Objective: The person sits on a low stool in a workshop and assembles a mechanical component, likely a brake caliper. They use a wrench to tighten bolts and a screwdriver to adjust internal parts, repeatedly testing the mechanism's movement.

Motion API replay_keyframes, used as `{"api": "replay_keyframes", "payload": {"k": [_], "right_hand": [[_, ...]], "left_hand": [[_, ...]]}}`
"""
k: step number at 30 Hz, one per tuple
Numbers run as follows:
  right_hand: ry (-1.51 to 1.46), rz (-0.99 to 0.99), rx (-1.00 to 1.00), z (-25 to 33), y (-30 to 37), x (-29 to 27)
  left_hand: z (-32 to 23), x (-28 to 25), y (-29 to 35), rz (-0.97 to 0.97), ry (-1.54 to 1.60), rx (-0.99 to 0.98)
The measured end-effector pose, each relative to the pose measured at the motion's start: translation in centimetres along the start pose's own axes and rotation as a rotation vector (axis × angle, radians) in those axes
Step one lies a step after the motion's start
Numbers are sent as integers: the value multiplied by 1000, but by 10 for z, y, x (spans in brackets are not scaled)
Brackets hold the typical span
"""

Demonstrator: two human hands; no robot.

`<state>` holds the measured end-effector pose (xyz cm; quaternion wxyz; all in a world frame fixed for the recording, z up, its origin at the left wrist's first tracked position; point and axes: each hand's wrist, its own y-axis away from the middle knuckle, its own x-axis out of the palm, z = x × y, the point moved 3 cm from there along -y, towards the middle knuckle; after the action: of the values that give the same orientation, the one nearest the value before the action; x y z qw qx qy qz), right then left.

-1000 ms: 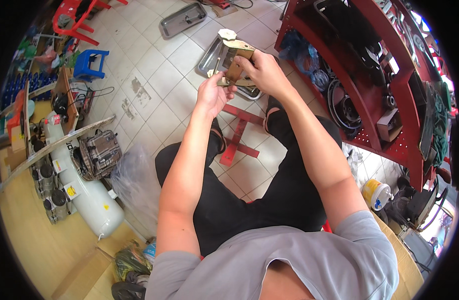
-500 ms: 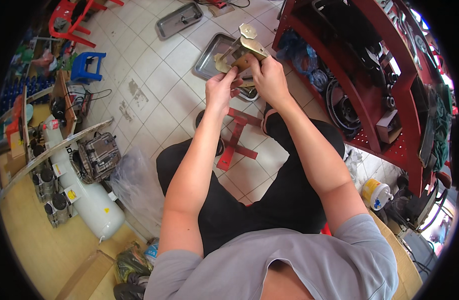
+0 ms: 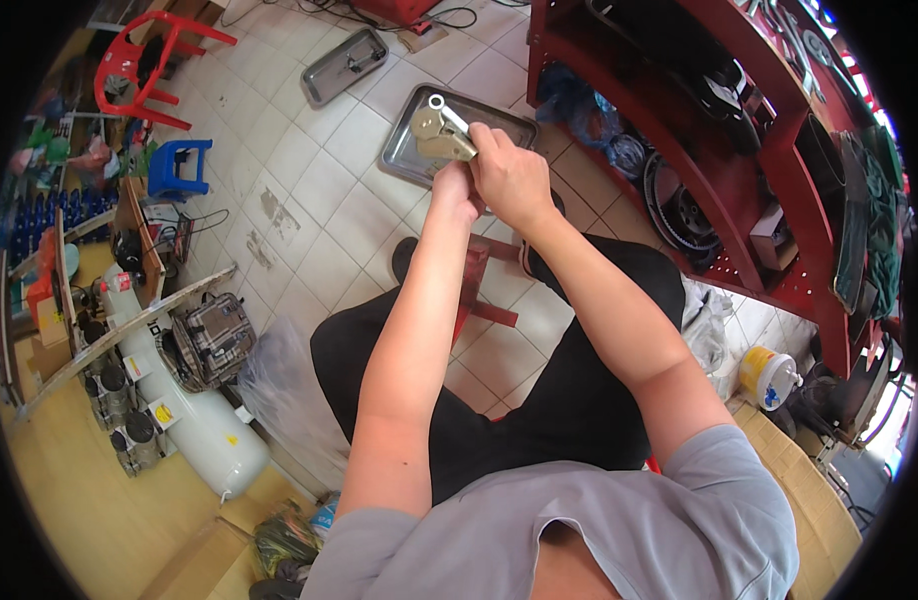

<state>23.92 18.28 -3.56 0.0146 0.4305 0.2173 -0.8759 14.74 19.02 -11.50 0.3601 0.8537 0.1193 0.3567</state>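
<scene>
Both my hands are held out over the floor, close together, gripping one brassy metal part. It shows a rounded plate and a pale rod with a ring at its far end. My right hand is closed round the near end from the right, knuckles up. My left hand is closed just below and left of it, with its fingers largely hidden. The part is above a grey metal tray on the tiles. Its near end is covered by my hands, so its exact kind does not show.
A smaller tray with a tool lies farther left. Between my feet is a red metal stand. At right is a red shelf rack with wheel parts; at left, a blue stool, red chair and white tank.
My hands have turned the metal part and drawn closer together. The part now points up-left with its ring showing. The whole view has shifted slightly.
</scene>
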Motion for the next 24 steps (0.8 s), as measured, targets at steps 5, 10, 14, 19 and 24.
{"api": "replay_keyframes", "payload": {"k": [5, 10, 14, 19, 24], "right_hand": [[-23, -16, 22, -12, 0, -1], [-101, -31, 209, -31, -2, -3], [-124, -71, 355, -54, -3, -5], [-353, -205, 600, -89, -11, -9], [-721, 33, 932, -87, -21, -15]], "left_hand": [[3, 11, -11, -8, 13, 58], [4, 11, -22, -56, -390, 180], [6, 22, -18, -97, -673, 238], [13, -14, -55, -33, -879, 181], [14, -108, -146, -199, -1303, 236]]}}
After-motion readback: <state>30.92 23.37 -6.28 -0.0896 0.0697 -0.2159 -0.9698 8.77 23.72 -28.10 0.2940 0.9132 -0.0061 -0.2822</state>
